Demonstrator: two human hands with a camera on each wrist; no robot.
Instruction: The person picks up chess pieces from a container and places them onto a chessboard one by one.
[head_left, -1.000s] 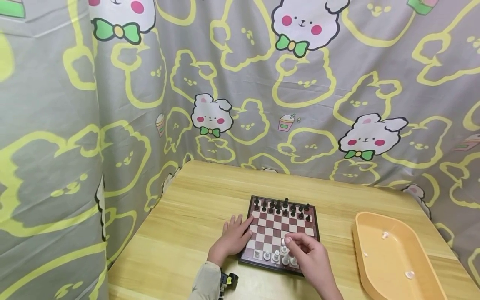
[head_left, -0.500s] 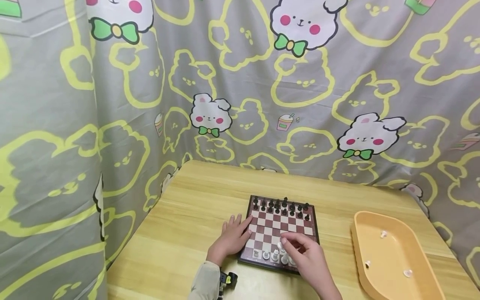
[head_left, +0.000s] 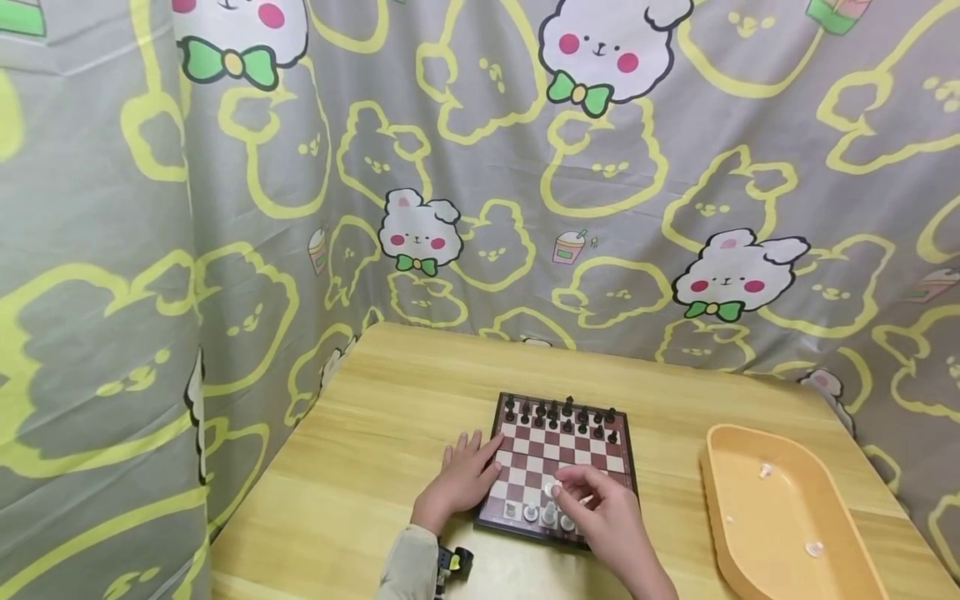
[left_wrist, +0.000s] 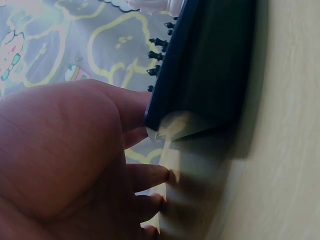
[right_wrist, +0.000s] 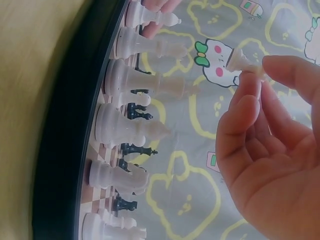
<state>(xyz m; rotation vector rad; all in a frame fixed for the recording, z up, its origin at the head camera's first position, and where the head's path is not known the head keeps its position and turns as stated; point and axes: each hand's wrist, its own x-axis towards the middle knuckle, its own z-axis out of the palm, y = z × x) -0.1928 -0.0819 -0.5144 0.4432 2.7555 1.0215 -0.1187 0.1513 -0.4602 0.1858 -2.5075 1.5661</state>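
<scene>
My right hand [head_left: 611, 512] pinches a small white chess pawn [right_wrist: 239, 61] between thumb and fingertips, raised above the white side of the chessboard [head_left: 517, 462]. In the right wrist view the pawn is tilted and clear of the board. My left hand [head_left: 461, 475] lies at the board's left edge, fingers spread, some on the table and some touching the board. White pieces such as the king [right_wrist: 145, 82] stand along the near row, with a few white pawns just beyond. Black pieces [head_left: 567, 408] fill the two far rows. My right hand covers the near right part of the board.
Right of the board, an orange tray [head_left: 813, 467] holds 3 small white pieces, one a pawn [head_left: 814, 549]. The wooden table [head_left: 390, 392] reaches back to a grey patterned curtain [head_left: 480, 167]. A black strap device [head_left: 455, 560] sits at my left wrist.
My right hand has moved left over the board, carrying the pawn along the near rows. The left hand stays in place at the board's edge.
</scene>
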